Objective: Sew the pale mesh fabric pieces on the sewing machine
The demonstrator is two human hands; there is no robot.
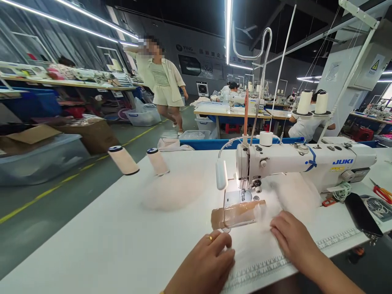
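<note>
A length of sheer whitish fabric (249,243) lies in front of the needle area of a white sewing machine (281,159). My right hand (294,241) pinches the fabric's right side, fingers closed. At the left edge of the same fabric is my left hand (208,261), with a ring on one finger; its fingers are curled together on the cloth, and the thumb side is partly hidden. Just beyond the hands, a brown-taped plate (235,215) sits before the needle plate (235,198). More pale, fluffy-looking fabric (295,194) is bunched under the machine arm.
Two thread cones (157,161) stand on the left of the white table (107,245), near a blurred pale cloth (174,192). A phone (363,214), scissors (382,192) and a printed ruler (263,265) are at the right and front. A person (163,79) walks in the aisle.
</note>
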